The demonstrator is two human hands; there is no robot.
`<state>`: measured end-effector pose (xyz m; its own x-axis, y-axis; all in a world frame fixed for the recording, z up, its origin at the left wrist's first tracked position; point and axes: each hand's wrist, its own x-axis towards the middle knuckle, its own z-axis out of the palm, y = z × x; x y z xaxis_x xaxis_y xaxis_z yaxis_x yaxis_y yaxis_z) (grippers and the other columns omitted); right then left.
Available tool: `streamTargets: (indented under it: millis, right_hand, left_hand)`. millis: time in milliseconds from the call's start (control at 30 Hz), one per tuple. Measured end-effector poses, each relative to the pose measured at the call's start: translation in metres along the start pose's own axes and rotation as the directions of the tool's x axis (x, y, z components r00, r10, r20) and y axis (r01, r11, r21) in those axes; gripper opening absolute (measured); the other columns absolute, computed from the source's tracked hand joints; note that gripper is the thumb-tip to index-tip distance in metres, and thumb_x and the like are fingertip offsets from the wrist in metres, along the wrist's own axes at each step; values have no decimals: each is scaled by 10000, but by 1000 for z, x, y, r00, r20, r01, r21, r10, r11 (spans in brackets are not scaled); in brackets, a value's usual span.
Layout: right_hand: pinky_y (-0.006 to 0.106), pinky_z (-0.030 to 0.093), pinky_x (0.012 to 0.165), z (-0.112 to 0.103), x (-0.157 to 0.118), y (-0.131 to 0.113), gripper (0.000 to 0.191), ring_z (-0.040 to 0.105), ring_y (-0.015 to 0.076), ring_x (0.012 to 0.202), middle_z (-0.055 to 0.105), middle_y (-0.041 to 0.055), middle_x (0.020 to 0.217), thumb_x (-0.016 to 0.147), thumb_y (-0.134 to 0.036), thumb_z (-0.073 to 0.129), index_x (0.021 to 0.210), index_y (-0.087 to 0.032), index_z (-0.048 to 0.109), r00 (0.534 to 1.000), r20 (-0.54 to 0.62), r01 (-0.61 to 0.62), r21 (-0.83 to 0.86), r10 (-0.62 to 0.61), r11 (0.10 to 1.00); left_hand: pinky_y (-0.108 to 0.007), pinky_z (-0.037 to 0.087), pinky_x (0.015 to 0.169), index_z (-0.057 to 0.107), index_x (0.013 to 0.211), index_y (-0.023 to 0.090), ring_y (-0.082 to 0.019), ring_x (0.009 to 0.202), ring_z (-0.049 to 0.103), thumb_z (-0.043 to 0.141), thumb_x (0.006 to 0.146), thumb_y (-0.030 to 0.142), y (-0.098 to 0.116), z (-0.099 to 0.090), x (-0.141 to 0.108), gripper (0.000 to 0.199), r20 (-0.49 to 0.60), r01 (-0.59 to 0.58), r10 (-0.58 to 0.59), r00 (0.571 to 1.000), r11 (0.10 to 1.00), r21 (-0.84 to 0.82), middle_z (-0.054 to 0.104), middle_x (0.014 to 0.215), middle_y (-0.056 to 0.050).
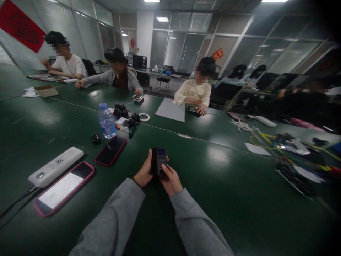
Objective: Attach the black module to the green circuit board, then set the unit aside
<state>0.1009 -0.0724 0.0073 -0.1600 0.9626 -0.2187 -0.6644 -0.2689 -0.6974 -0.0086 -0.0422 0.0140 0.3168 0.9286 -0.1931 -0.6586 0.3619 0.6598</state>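
Grey sleeves (109, 217) sit closest to the camera; bare hands at the ends; what's the grip?

— Left hand (144, 172) is closed around the left side of a black handheld device (161, 156); right hand (172, 179) grips its right side, thumb on the front below the small screen; can't tell if its base touches the green table (226, 206).

— Copy; left of the hands?

— Red-cased phone (111, 151), screen dark, near the left hand; further left, a white bar-shaped unit (57, 167) with a black cable (18, 202); pink-cased phone (65, 186), screen lit, just beside that unit; plastic bottle (107, 122) ahead and left of the left hand; small black case (95, 139) near the bottle.

— Ahead and right?

— Grey board (170, 109) lies flat, well ahead of both hands; co-worker (195, 89) sits beyond it, one hand on a black gadget (194, 111); cable tangle (290, 144) is well right of the right hand; white sheet (257, 149) lies between.
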Motion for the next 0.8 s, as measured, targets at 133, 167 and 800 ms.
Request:
streamTargets:
  millis: [133,167,800]
  right_hand:
    - [221,514,696,4,-2,1,437,606,151,827,627,61,973,603,-248,816,976,-132,621,999,12,-36,-27,37,999]
    - [231,516,719,4,-2,1,449,606,158,853,623,63,990,601,-248,817,986,-135,617,999,14,-40,-28,41,999]
    - [241,465,805,9,-2,8,438,573,168,922,613,64,985,678,-392,756,991,-128,598,979,-122,110,-360,-164,926]
  left_hand:
    - [-338,484,822,615,1035,114,-234,951,616,404,768,672,1,0,0,654,-26,59,-62,998,991,-119,663,964,-131]
    - [-336,487,816,613,1040,124,-231,946,620,410,772,663,1,-1,1,636,-36,56,-61,997,990,-131,667,954,-123]
    - [-307,488,810,597,1088,118,-201,897,632,455,767,637,-3,3,-3,627,-65,21,-25,998,998,-62,658,997,-129]
